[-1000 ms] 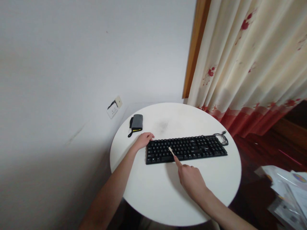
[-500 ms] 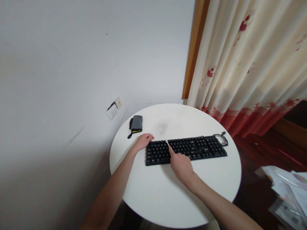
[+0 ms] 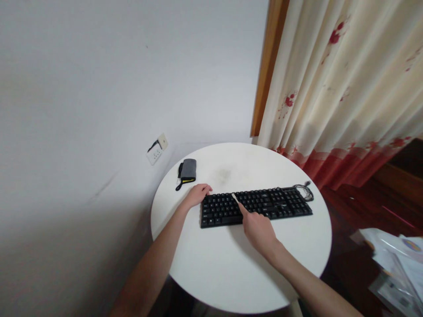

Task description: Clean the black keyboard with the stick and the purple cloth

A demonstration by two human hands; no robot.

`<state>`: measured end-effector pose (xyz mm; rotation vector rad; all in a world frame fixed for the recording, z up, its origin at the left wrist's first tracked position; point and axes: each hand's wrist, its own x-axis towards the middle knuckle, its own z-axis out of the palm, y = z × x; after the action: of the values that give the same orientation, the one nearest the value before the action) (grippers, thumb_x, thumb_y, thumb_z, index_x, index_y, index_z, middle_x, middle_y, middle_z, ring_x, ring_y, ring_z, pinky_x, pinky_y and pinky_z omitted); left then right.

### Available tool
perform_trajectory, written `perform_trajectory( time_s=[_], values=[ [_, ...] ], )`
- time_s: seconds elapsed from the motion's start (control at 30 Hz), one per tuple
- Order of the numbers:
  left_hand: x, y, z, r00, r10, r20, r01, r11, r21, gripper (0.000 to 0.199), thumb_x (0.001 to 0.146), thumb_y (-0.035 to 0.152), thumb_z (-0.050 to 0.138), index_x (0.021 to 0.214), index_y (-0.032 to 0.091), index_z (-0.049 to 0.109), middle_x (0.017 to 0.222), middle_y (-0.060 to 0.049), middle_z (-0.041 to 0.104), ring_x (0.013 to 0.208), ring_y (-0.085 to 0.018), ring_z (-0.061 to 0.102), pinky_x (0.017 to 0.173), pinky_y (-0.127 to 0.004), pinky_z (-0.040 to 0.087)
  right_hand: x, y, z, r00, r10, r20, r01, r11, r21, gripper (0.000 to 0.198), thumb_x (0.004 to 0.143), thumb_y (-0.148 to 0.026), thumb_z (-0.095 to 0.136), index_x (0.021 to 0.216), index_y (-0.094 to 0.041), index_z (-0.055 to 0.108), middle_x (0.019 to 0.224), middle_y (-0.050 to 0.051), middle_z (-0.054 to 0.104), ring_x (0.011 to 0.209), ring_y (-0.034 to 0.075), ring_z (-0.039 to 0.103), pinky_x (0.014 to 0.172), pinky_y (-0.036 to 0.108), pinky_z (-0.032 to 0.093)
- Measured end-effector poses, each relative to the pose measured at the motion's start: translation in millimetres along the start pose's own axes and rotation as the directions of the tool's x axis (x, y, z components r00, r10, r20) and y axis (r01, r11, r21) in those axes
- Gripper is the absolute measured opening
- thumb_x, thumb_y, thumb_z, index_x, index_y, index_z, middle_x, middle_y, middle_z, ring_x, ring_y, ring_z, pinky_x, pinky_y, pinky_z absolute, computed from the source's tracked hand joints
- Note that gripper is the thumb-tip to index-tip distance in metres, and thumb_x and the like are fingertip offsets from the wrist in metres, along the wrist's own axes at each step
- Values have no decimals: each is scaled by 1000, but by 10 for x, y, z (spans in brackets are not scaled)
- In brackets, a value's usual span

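A black keyboard (image 3: 224,211) lies across the round white table (image 3: 211,268). At its upper left corner is my left hand (image 3: 197,195), fingers curled against the edge and holding it there. My right hand (image 3: 257,226) is over the middle of the keyboard, closed round a slim white toothbrush (image 3: 235,197) with the index finger stretched along it. The brush's head touches or hovers just over the upper key rows; which of these I cannot tell. Most of its handle is hidden in the hand.
A folded grey cloth pouch (image 3: 189,170) with a black loop lies at the table's left. The keyboard's coiled cable (image 3: 307,193) sits at the right end. Behind are a wall socket (image 3: 154,154) and a curtain (image 3: 317,88). Papers and plastic bags (image 3: 393,264) are at lower right.
My right hand has moved a little to the right along the keys with the toothbrush. My left hand and the keyboard stay in place.
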<state>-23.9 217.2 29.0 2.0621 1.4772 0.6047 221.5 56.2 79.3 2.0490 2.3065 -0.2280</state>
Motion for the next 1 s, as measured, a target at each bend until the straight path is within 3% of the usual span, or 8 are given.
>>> perform_trajectory(
  time_s=[0.33, 0.73, 1.0],
  values=[
    [-13, 39, -15, 1000, -28, 5, 28, 999, -20, 39, 84, 39, 39, 86, 17, 71, 80, -5, 72, 76, -22, 64, 68, -29, 43, -260, 111, 98, 999, -35, 28, 34, 999, 34, 61, 94, -12, 34, 153, -21, 22, 89, 11, 73, 77, 21, 69, 65, 27, 44],
    [-31, 105, -41, 1000, -30, 0, 30, 1000, 6, 38, 84, 38, 39, 84, 18, 71, 79, -5, 72, 76, -22, 64, 69, -30, 43, -652, 293, 124, 999, -16, 46, 15, 1000, 27, 55, 96, -15, 32, 150, -23, 32, 84, 11, 73, 73, 25, 70, 62, 30, 45],
    [-13, 70, -23, 1000, -28, 7, 28, 1000, 9, 40, 84, 40, 38, 85, 18, 71, 80, -4, 72, 76, -22, 64, 67, -29, 44, -562, 270, 136, 999, -18, 38, 18, 1000, 2, 54, 96, -16, 33, 150, -21, 32, 83, 11, 72, 73, 22, 69, 62, 27, 44]
  ],
)
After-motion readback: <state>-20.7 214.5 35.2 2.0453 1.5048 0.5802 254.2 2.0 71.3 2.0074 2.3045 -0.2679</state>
